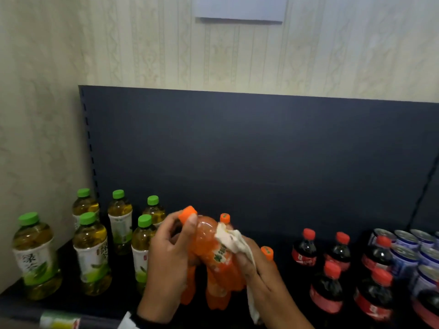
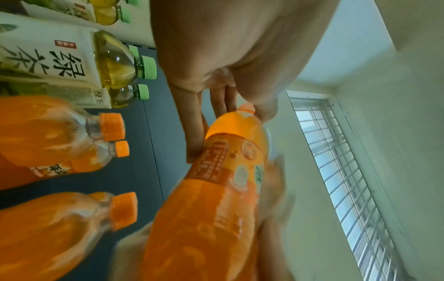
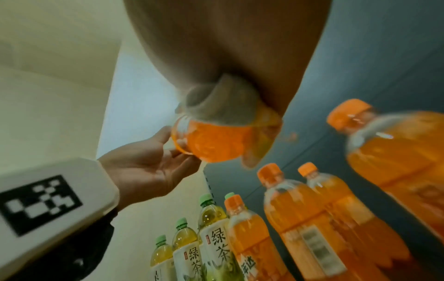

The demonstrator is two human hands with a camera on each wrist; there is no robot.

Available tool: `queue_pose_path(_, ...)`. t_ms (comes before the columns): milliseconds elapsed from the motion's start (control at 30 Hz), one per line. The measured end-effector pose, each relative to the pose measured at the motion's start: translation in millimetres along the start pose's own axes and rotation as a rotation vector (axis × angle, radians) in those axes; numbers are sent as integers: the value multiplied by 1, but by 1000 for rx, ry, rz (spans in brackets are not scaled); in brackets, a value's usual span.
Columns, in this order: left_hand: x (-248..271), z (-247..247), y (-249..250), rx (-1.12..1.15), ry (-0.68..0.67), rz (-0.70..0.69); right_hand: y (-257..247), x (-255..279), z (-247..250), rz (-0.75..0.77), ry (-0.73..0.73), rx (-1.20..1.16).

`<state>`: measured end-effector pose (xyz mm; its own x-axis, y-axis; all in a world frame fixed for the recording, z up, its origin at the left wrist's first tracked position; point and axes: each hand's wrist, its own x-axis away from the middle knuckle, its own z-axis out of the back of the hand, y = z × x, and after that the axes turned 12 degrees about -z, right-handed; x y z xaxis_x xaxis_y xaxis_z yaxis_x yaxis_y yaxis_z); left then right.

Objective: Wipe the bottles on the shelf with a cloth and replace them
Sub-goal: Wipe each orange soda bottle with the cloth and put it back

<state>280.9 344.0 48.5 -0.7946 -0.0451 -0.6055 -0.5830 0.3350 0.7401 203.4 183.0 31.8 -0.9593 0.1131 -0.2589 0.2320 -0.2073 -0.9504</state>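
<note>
a dark navy shelf (image 1: 71,302) with a matching back panel (image 1: 261,150) stands against a pale patterned wallpapered wall (image 1: 142,43). in front of the shelf, both hands hold a clear plastic bottle of orange soda with an orange cap (image 1: 209,248), lifted off the shelf and tilted so its cap leans to the left. the left hand (image 1: 168,255) grasps the bottle near its neck, the thumb lying by the cap and the fingers wrapped around the far side. the right hand (image 1: 259,274) clutches a crumpled white cloth (image 1: 234,241) and presses it against the bottle's shoulder and label; the loose end of the cloth hangs below the palm.

behind and below the held bottle stand more orange-capped orange soda bottles (image 3: 300,213). to the left, six green-capped bottles of yellow-green tea with white labels (image 1: 90,252) stand upright in rows. to the right stand red-capped dark cola bottles with red labels (image 1: 327,286), and beyond them a cluster of blue and silver drink cans (image 1: 408,245). a white sheet of paper (image 1: 240,8) is fixed high on the wall. a white wrist-worn device with a black-and-white square marker (image 3: 48,209) sits on the left wrist.
</note>
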Motion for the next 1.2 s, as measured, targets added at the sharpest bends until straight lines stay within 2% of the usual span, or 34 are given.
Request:
queue_pose_path(100, -2, -6, 2, 68, 62, 3, -1, -2, 9, -206, 7, -309)
queue_pose_path(200, 8, -20, -1, 125, 51, 13, -6, -12, 20, -335, 22, -596)
queue_pose_path(333, 11, -26, -5, 75, 42, -60, 7, -17, 23, -406, 34, -662)
queue_pose_path(433, 8, -22, -10, 57, 84, -121, 21, -9, 18, -327, 36, -561)
queue_pose_path(500, 9, -21, -13, 76, 101, -100, 24, -5, 16, -224, 24, -424)
queue_pose_path(667, 11, -25, -18, 249, 99, 99, 11, -12, 29, -225, 28, -503)
queue_pose_path(800, 7, -30, -20, 283, 37, 203, 10, -17, 32, -229, 127, -507)
queue_pose_path(933, 5, -30, -21, 246, -25, 316, 13, -18, 33, -97, 216, -236)
queue_pose_path(1067, 2, -30, -22, 261, 0, 316, 21, -20, 38, 42, 132, 36)
queue_pose_path(1200, 3, -36, -25, 197, -13, 270, 24, -27, 34, 57, 36, 200)
